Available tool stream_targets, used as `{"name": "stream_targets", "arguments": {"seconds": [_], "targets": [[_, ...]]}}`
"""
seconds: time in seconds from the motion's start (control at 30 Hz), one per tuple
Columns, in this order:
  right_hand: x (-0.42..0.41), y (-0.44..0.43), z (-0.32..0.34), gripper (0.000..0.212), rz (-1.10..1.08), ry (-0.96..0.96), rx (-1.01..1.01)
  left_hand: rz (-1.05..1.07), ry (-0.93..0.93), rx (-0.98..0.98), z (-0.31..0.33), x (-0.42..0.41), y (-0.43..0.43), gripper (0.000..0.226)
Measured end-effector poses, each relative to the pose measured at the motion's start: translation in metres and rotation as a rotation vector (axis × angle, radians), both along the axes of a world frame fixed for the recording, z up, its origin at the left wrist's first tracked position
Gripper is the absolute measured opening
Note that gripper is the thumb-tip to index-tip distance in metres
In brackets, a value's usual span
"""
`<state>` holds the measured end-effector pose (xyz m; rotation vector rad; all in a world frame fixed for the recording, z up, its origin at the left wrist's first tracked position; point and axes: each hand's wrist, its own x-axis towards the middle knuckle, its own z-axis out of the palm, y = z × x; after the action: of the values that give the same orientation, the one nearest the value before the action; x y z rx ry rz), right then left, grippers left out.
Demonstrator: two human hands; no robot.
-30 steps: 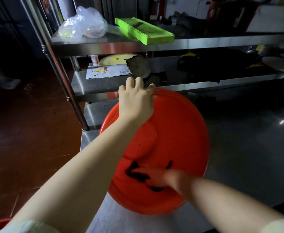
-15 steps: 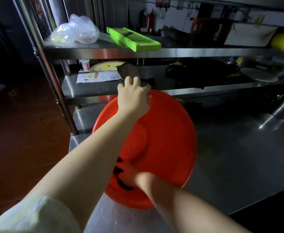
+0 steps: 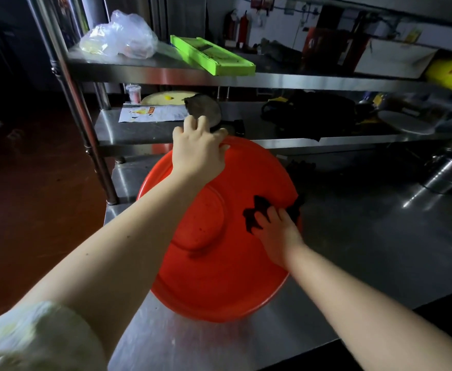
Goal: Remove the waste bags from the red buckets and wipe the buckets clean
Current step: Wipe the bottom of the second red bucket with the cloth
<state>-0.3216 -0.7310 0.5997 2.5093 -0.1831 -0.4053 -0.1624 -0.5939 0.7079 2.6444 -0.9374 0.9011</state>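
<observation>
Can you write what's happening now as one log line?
step: wiping | left hand: grips bucket rim | right hand: presses cloth on bucket | bucket: tilted on table

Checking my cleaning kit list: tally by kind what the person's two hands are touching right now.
Red bucket: 1, left hand grips its rim
Dark cloth: 1, pressed under right hand
Total: 2
</observation>
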Motion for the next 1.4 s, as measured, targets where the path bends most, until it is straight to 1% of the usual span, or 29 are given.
{"name": "stream_targets", "arguments": {"seconds": [0.07,0.1,0.13,0.17,0.23,0.27,0.3,0.33,0.4,0.43,0.47,0.53,0.57,0.63,0.7,0.73,0.77,0.8,0.87,0.9,0.97,1.03,1.07,1.13,1.2,1.27,1.3,1.33,1.4], "targets": [[-0.008,0.024,-0.021,0.049,-0.107,0.025,0.191,0.017,0.014,-0.003,0.000,-0.003,-0.002,0.038],[-0.009,0.040,-0.034,0.050,-0.148,0.058,0.353,0.022,0.035,-0.005,0.003,-0.005,-0.005,0.038],[-0.008,0.059,-0.045,0.053,-0.171,0.087,0.576,0.022,0.052,-0.001,0.005,-0.008,-0.009,0.038],[-0.005,0.080,-0.049,0.055,-0.184,0.108,0.857,0.014,0.052,0.012,0.006,-0.012,-0.013,0.038],[-0.007,0.121,-0.043,0.053,-0.224,0.021,1.439,-0.029,0.023,0.044,0.004,-0.016,-0.019,0.038],[-0.012,0.133,-0.037,0.052,-0.269,-0.046,1.600,-0.052,0.009,0.049,0.002,-0.016,-0.020,0.038],[-0.019,0.139,-0.032,0.054,-0.266,-0.113,1.656,-0.065,-0.004,0.047,0.002,-0.016,-0.019,0.037],[-0.027,0.136,-0.031,0.056,-0.220,-0.147,1.642,-0.072,-0.016,0.040,0.001,-0.015,-0.018,0.036],[-0.039,0.107,-0.036,0.059,-0.094,-0.094,1.515,-0.085,-0.036,0.030,0.000,-0.013,-0.017,0.034],[-0.041,0.086,-0.038,0.059,-0.073,-0.026,1.369,-0.105,-0.044,0.034,0.001,-0.012,-0.017,0.033],[-0.040,0.062,-0.040,0.056,-0.068,0.020,1.117,-0.135,-0.049,0.050,0.003,-0.010,-0.018,0.033],[-0.032,0.027,-0.037,0.046,-0.053,0.040,0.562,-0.210,-0.062,0.098,0.006,-0.005,-0.024,0.035],[-0.027,0.020,-0.034,0.042,-0.055,0.040,0.418,-0.254,-0.051,0.131,0.009,0.000,-0.029,0.036],[-0.014,0.023,-0.030,0.036,-0.062,-0.004,0.335,-0.340,0.013,0.189,0.018,0.011,-0.036,0.043],[-0.002,0.031,-0.028,0.034,-0.067,-0.033,0.340,-0.323,0.094,0.231,0.028,0.020,-0.040,0.063],[0.003,0.034,-0.028,0.035,-0.080,-0.030,0.347,-0.263,0.133,0.212,0.032,0.023,-0.038,0.072],[0.006,0.035,-0.026,0.038,-0.099,-0.025,0.360,-0.177,0.191,0.149,0.033,0.026,-0.030,0.076],[0.009,0.034,-0.025,0.041,-0.125,-0.021,0.384,-0.082,0.271,0.043,0.034,0.024,-0.017,0.073],[0.010,0.030,-0.024,0.045,-0.182,-0.034,0.455,0.091,0.427,-0.224,0.023,0.016,0.025,0.057],[0.010,0.027,-0.024,0.048,-0.205,-0.037,0.486,0.147,0.474,-0.338,0.012,0.008,0.047,0.049],[0.006,0.027,-0.023,0.051,-0.239,-0.003,0.523,0.170,0.489,-0.474,-0.012,-0.016,0.081,0.037],[-0.001,0.031,-0.026,0.052,-0.270,0.060,0.570,0.150,0.441,-0.521,-0.032,-0.032,0.087,0.025],[-0.006,0.036,-0.031,0.049,-0.277,0.064,0.605,0.148,0.403,-0.509,-0.036,-0.035,0.083,0.020],[-0.014,0.053,-0.041,0.041,-0.276,-0.005,0.700,0.144,0.320,-0.466,-0.034,-0.032,0.074,0.018],[-0.019,0.077,-0.051,0.038,-0.251,-0.109,0.908,0.115,0.224,-0.419,-0.025,-0.025,0.069,0.024],[-0.023,0.110,-0.056,0.037,-0.188,-0.129,1.219,0.097,0.109,-0.331,-0.019,-0.019,0.067,0.030],[-0.025,0.127,-0.059,0.038,-0.148,-0.134,1.312,0.086,0.058,-0.278,-0.019,-0.018,0.065,0.032],[-0.029,0.140,-0.063,0.040,-0.131,-0.141,1.353,0.065,0.009,-0.237,-0.019,-0.018,0.062,0.033],[-0.037,0.142,-0.067,0.049,-0.116,-0.122,1.344,0.011,-0.078,-0.174,-0.019,-0.019,0.054,0.033]]}}
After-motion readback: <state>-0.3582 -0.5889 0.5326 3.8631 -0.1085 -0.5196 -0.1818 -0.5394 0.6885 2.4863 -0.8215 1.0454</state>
